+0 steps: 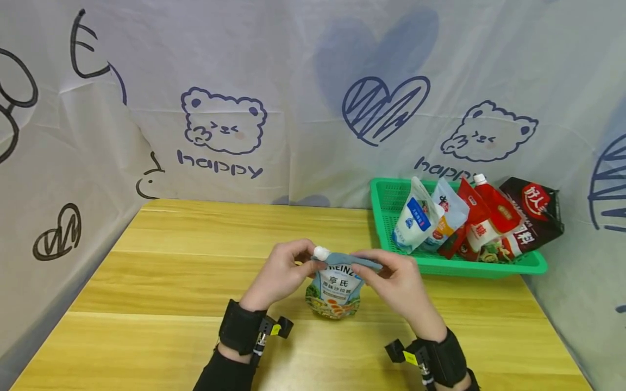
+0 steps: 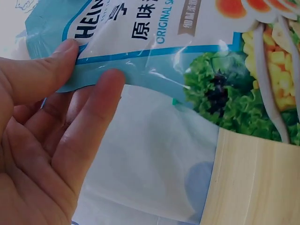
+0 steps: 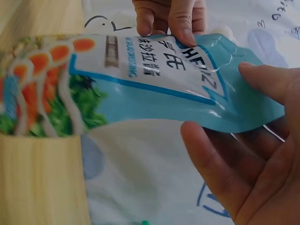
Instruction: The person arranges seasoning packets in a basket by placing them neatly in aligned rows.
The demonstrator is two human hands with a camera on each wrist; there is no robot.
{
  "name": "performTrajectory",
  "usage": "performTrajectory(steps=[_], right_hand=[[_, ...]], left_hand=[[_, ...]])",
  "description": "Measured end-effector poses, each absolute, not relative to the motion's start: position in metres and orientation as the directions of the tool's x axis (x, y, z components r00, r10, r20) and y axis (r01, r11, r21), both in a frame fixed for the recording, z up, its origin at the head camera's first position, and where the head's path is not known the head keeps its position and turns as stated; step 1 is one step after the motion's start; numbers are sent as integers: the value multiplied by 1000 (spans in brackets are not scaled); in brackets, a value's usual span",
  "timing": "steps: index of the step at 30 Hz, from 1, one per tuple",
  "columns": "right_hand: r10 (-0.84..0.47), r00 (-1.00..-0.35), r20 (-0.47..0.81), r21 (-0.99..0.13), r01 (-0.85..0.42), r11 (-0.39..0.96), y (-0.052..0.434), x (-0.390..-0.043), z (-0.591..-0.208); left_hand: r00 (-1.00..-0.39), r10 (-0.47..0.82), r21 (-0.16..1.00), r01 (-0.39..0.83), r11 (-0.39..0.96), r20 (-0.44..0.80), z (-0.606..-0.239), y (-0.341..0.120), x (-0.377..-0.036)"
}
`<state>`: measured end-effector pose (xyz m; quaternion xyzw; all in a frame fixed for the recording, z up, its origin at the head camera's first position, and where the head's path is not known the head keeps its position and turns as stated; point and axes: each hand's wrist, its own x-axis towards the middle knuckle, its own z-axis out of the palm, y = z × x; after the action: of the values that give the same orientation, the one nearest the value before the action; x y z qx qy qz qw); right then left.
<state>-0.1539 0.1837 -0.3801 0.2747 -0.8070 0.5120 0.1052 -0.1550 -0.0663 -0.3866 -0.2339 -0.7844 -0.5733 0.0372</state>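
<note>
Both hands hold a light-blue Heinz salad dressing pouch (image 1: 335, 290) with a white screw cap, label facing the head camera. At the pouch's top left, close to the cap, the left hand (image 1: 286, 274) pinches the edge between thumb and fingers. Opposite it, the right hand (image 1: 396, 277) pinches the top right corner. The left wrist view shows the left thumb on the front of the pouch (image 2: 154, 51), with fingers behind. From the right wrist, the right thumb presses the pouch (image 3: 154, 89) front near its top, while the other fingers lie behind and below it.
A green plastic basket (image 1: 455, 266) stands at the back right of the wooden table (image 1: 171, 282). Several seasoning bags lean in it, among them a white bag (image 1: 415, 217), a red spouted pouch (image 1: 496, 209) and a black-and-red bag (image 1: 530, 212). Patterned cloth (image 1: 303, 98) hangs behind.
</note>
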Motion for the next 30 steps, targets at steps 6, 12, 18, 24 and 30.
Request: performTrajectory(steps=[6, 12, 18, 24, 30], right_hand=[[-407, -707, 578, -566, -707, 424, 180, -148, -373], [-338, -647, 684, -477, -747, 464, 180, -147, -367], [-158, -731, 664, -580, -636, 509, 190, -152, -349], [99, -813, 574, -722, -446, 528, 208, -162, -320], [241, -754, 610, -704, -378, 601, 231, -186, -295]], left_hand=[[-873, 358, 866, 432, 251, 332, -387, -63, -154], [-879, 340, 878, 423, 226, 336, -385, -53, -155], [-905, 193, 887, 415, 205, 379, -379, -40, -164], [-899, 13, 890, 436, 136, 438, -379, -30, -177], [-934, -80, 937, 349, 28, 350, -390, -10, -186]])
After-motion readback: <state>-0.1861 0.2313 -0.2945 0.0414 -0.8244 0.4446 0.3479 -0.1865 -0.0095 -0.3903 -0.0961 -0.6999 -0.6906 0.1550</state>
